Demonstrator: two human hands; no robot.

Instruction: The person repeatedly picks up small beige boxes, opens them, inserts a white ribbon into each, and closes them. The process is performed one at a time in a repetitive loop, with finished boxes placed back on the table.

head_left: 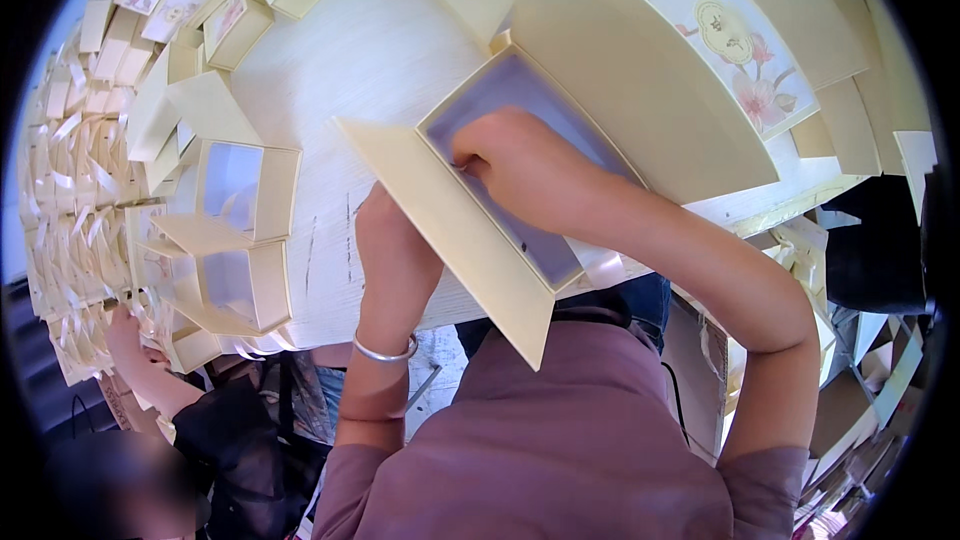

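Note:
A cream cardboard gift box (640, 183) with a pale lilac inside lies open before me at a slant. My right hand (510, 145) reaches into it, fingers curled together against the left inner wall; what they grip, if anything, is hidden. A cream flap (450, 240) stands out from the box's left side. Behind that flap is my left hand (390, 240), its fingers mostly covered. A small dark spot (523, 247) shows on the inner wall near the front end. White ribbon (600, 265) hangs by the near end, under my right forearm.
Large cream panels, one printed with pink flowers (750, 60), stand to the right. More open boxes (235, 190) and rows of ribboned boxes (85, 190) fill the table's left side. At lower left a co-worker's hand (135, 345) touches those rows. The white table (320, 70) ends near my waist.

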